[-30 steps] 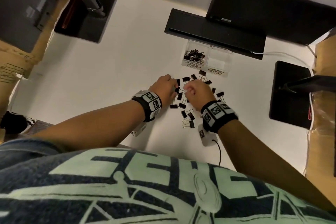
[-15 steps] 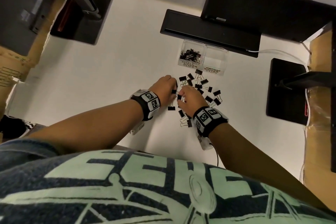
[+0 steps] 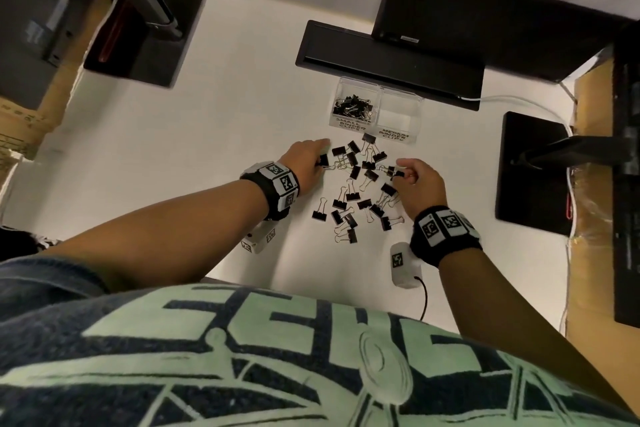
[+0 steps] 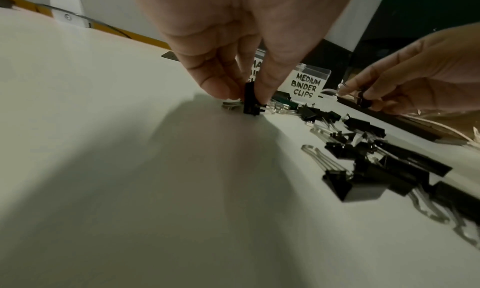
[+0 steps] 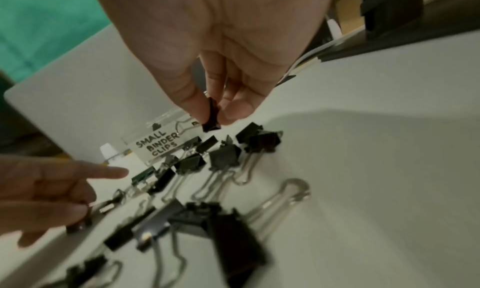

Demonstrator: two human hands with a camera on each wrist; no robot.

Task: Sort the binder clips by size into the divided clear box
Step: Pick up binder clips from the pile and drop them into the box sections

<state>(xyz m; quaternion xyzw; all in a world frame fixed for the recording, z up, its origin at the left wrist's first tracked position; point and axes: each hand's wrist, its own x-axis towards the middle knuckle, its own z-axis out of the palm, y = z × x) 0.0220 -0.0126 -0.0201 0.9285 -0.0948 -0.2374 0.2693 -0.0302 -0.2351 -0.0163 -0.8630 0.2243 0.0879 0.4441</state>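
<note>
Binder clips, black with silver wire handles, are what both hands are on. In the left wrist view the left hand's (image 4: 233, 25) thumb and fingers (image 4: 215, 81) are clamped on one small black binder clip (image 4: 250, 99) that stands on edge and touches the white counter (image 4: 103, 148); its index finger points straight out toward the box in the head view. The right hand (image 5: 207, 35) pinches another small black clip (image 5: 211, 117) between thumb and fingertips, lifted clear of the counter, with a wire handle sticking out beside it.

Between the two hands lies the loose pile of black binder clips (image 3: 360, 191), scattered flat on the counter, some overlapping, their wire handles splayed in different directions. The left hand (image 3: 304, 159) sits at the pile's left edge, the right hand (image 3: 419, 184) at its right edge.

Just beyond the pile stands the divided clear plastic box (image 3: 377, 111). Its left compartment, labelled "SMALL BINDER CLIPS" (image 5: 158, 144), holds a heap of small black clips (image 3: 353, 107). Its right compartment, labelled "MEDIUM BINDER CLIPS" (image 4: 306, 86), shows only its pale floor.

Each wrist wears a black band with square black-and-white markers (image 3: 277, 184). Behind the box sits a long black bar (image 3: 381, 59) under a dark monitor (image 3: 485, 17), and flat black stand bases (image 3: 530, 170) rest on the counter at either side.
</note>
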